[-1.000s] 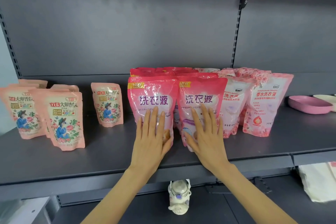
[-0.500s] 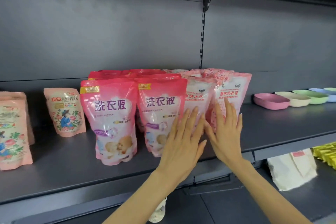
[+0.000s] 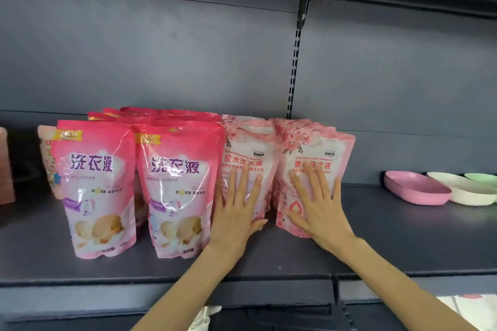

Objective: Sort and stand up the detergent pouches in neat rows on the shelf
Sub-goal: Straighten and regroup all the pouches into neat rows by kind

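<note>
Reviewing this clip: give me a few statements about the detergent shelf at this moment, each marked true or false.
1. The left hand and right hand both lie flat, fingers straight, on pale pink floral pouches. True.
2. The two bright pink plastic pouches marked NEW lie flat on the grey metal shelf. False: they stand upright at the front.
3. A pink shallow dish sits right of the pouches, apart from them. True.
4. The right hand grips a pouch by its top edge. False: it presses flat against the front of the rightmost pouch.
</note>
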Available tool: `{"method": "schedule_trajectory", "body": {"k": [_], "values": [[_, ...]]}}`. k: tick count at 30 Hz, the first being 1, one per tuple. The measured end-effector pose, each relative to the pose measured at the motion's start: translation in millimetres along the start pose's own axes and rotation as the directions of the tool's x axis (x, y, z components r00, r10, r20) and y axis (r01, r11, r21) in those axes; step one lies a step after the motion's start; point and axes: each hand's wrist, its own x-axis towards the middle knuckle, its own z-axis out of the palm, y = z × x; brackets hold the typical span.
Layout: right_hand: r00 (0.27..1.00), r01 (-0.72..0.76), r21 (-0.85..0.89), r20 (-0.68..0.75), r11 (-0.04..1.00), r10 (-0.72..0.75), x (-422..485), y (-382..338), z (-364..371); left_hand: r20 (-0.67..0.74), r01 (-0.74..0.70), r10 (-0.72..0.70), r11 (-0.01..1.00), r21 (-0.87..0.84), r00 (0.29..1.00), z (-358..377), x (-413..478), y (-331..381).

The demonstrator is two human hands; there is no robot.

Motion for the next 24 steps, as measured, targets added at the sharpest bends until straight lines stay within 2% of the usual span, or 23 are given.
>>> {"method": "schedule_trajectory", "body": {"k": [5,15,24], "values": [[1.0,0.026,0.011,0.005,1.0,-0.026,4.8,3.6,6.2,-0.029,0.005,-0.003,0.996,0.085,1.0,8.5,5.9,12.9],[1.0,-0.009,0.022,-0.008,1.0,0.009,15.4,1.9,21.1,-0.07,0.046,-0.043,0.998,0.035,0.997,22.6,20.1,23.7],[0.995,-0.025,-0.018,0.1,1.0,0.027,10.4,-0.3,13.7,-0.012,0.066,-0.066,0.997,0.031,0.998,14.3,18.1,22.4]]}}
